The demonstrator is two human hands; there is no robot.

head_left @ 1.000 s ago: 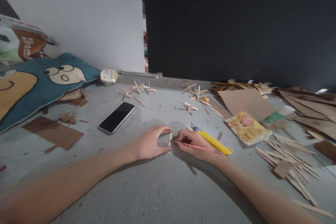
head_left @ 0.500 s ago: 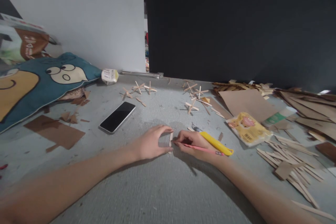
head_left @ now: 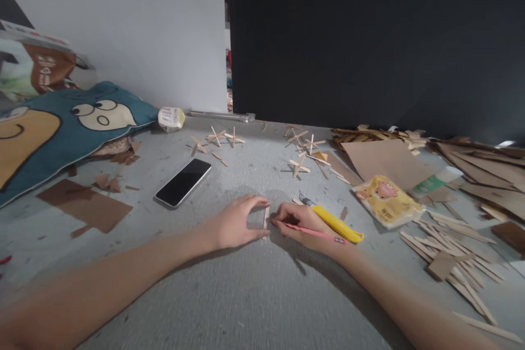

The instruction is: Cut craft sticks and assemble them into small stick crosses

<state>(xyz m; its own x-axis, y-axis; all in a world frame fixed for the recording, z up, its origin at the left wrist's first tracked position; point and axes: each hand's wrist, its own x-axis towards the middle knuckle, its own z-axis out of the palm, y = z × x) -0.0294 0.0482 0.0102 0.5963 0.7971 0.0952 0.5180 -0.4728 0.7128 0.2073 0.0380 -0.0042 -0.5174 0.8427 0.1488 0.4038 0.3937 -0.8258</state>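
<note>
Between the thumb and fingers of my left hand (head_left: pixel 235 224), a short wooden craft stick (head_left: pixel 266 215) is held by its two ends, its long side running away from me. My right hand (head_left: pixel 297 222) is closed around a pink pencil (head_left: pixel 318 233), with the eraser end pointing right and the tip end close to the stick. Whether the tip touches the wood cannot be made out. A yellow utility knife (head_left: pixel 338 224) lies just beside my right hand, partly behind it.
A phone (head_left: pixel 184 182) lies left of my hands. Small crossed-stick pieces (head_left: pixel 299 166) stand further back. On the right are a yellow packet (head_left: pixel 385 201), loose craft sticks (head_left: pixel 459 262) and cardboard sheets (head_left: pixel 381 161). At left are a blue cushion (head_left: pixel 82 131) and brown cardboard (head_left: pixel 88 208).
Both hands keep nearly the same pose around the stick. The pencil's eraser end has shifted very slightly; the whole view has drifted a touch.
</note>
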